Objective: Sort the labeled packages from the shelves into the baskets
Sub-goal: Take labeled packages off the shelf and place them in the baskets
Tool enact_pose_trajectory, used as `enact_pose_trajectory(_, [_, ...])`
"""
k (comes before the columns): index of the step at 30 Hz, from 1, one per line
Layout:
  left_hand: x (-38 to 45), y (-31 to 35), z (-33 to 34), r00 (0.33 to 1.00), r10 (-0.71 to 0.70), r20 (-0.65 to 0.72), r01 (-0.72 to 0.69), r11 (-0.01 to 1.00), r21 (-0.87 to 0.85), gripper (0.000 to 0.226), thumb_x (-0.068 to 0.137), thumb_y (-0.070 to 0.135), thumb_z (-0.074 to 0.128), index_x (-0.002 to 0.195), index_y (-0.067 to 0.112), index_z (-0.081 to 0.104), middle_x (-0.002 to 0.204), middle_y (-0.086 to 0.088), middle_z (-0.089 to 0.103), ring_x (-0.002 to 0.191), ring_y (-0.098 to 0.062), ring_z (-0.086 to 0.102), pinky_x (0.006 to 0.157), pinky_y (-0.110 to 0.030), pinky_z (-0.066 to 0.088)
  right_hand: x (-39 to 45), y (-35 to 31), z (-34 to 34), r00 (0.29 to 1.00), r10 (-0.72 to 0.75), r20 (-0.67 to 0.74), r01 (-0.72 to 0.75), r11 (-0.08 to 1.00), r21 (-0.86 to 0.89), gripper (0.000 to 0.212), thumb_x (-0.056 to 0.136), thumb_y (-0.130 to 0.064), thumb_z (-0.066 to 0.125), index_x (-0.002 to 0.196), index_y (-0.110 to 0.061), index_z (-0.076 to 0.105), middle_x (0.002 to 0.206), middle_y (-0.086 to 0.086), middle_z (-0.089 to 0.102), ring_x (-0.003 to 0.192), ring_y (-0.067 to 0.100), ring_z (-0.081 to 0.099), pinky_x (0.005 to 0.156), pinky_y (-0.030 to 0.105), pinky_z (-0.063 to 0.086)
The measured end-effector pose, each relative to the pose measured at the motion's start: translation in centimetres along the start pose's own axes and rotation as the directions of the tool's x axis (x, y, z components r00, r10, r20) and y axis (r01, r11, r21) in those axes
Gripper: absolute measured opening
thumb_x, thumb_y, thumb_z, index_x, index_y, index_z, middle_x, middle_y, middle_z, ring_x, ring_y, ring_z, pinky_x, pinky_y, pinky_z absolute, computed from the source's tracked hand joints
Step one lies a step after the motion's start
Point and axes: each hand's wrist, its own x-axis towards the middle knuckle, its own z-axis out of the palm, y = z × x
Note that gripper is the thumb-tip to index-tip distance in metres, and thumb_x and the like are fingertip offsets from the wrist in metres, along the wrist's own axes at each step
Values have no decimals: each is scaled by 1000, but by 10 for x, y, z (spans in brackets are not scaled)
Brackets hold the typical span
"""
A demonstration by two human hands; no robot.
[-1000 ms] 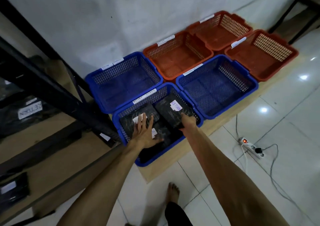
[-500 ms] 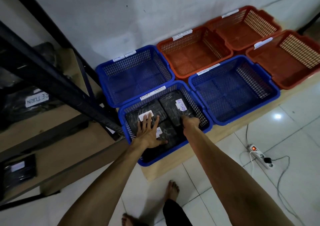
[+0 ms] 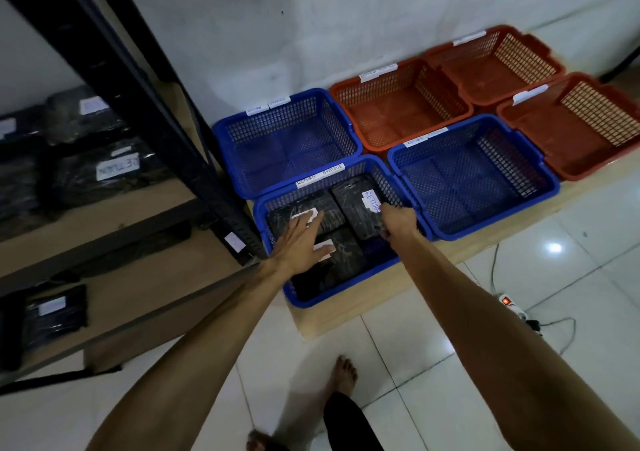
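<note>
Packages (image 3: 356,210) lying in near blue basket (image 3: 313,300). My left hand (image 3: 300,242) flat, fingers spread, pressing them. Right hand (image 3: 398,223) pinching RETURN package edge. Best seat it flat, label up, then let go.

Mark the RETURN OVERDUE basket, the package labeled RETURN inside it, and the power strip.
RETURN OVERDUE basket (image 3: 320,176): head view, back rim by its paper tag.
RETURN package (image 3: 353,208): head view, black wrap left of its white label.
Power strip (image 3: 512,307): head view, white body near the red switch.
</note>
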Motion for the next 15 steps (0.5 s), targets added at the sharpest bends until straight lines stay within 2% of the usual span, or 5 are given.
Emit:
enact_pose_trajectory(2, [-18, 1, -14, 997, 40, -73, -45, 996, -72, 67, 95, 51, 56, 150, 19, 37, 152, -6, 41, 140, -24, 37, 112, -39, 36, -28, -11, -2, 987, -119, 105, 125, 991, -49, 13, 96, -19, 59, 88, -10, 60, 65, 4, 52, 55, 17, 48, 50, 29, 41])
enact_pose_trajectory(6, [-77, -19, -37, 982, 36, -185, -84, 963, -257, 40, 93, 44, 62, 128, 23, 60, 121, 4, 66, 112, -18, 61, 92, -36, 51, -94, -14, 18, 901, -323, 290, 383, 907, -178, 13, 96, -24, 62, 98, -12, 65, 77, 7, 61, 71, 18, 57, 56, 28, 45])
enact_pose_trajectory(9, [-129, -54, -45, 984, 1, -177, -55, 953, -298, 28, 91, 38, 64, 116, 24, 65, 105, 7, 69, 96, -15, 67, 84, -38, 55, -140, -1, 41, 833, -362, 417, 484, 844, -233, 19, 95, -26, 62, 106, -11, 67, 88, 9, 67, 77, 17, 62, 62, 29, 49])
enact_pose_trajectory(12, [-181, -95, -50, 991, -56, -122, 19, 958, -287, 31, 92, 36, 65, 121, 23, 64, 111, 4, 70, 100, -12, 66, 88, -36, 55, -190, 18, 71, 776, -376, 506, 540, 811, -226, 7, 95, -20, 62, 97, -15, 67, 86, 6, 65, 74, 14, 60, 61, 26, 47])
enact_pose_trajectory(15, [-225, -139, -51, 986, -130, -100, 103, 966, -239, 36, 92, 38, 65, 126, 25, 62, 114, 7, 67, 101, -11, 65, 88, -31, 53, -221, 43, 111, 720, -366, 590, 596, 762, -253, 9, 96, -16, 61, 90, -21, 64, 90, 8, 66, 73, 12, 59, 58, 19, 46])
